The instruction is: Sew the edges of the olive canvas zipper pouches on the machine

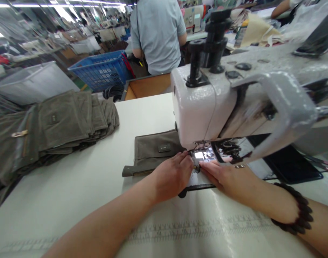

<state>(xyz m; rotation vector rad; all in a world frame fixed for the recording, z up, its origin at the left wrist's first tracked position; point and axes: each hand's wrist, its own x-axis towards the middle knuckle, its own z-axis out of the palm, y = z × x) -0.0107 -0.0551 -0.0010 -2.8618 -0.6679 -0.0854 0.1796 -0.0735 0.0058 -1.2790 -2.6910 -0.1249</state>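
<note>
On our white table [85, 200], we have cloth pieces [67, 114] stacked left, probably for easy reach; our left hand [176, 173], fingers together, presses one zipped panel [147, 145], apparently steadying it at the sewing machine [193, 111]; whether our right hand [223, 173] pinches anything, we cannot tell.

From my end I count one left hand [170, 175], one right hand [225, 176], one bracelet [305, 214], one nearby sewing machine [194, 107], one cloth pouch [147, 147], one cloth pile [69, 118], one large blue basket [101, 71].
</note>
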